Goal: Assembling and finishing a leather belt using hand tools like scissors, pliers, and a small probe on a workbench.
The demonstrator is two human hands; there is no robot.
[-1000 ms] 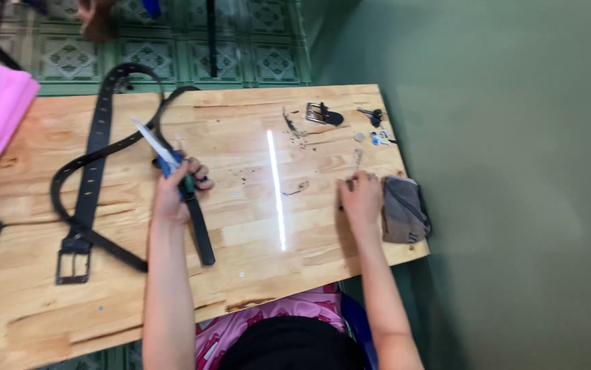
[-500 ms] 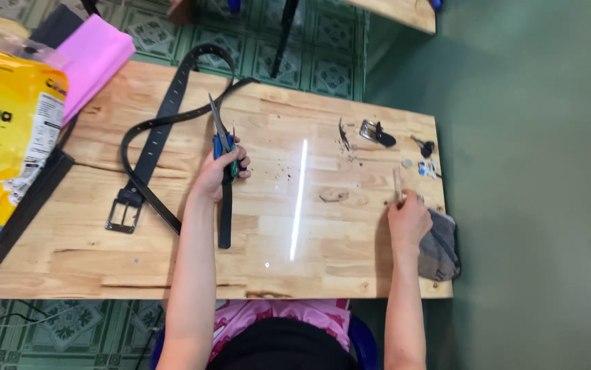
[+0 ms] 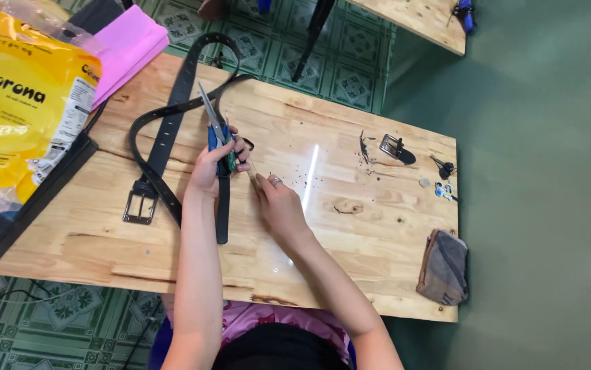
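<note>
While the left hand (image 3: 214, 163) is gripping blue-handled scissors (image 3: 214, 129) over the black belt (image 3: 172, 130) near the bench's (image 3: 350, 240) far-left corner, the right hand (image 3: 278, 205) is pinching a thin stick (image 3: 249, 166) beside it.

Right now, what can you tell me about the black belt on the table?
The black belt looks like leather, long and flat, with a row of punched holes and a square silver buckle. It loops across the wooden table, curling back near the far edge. One end lies under the left hand, which holds scissors.
</note>
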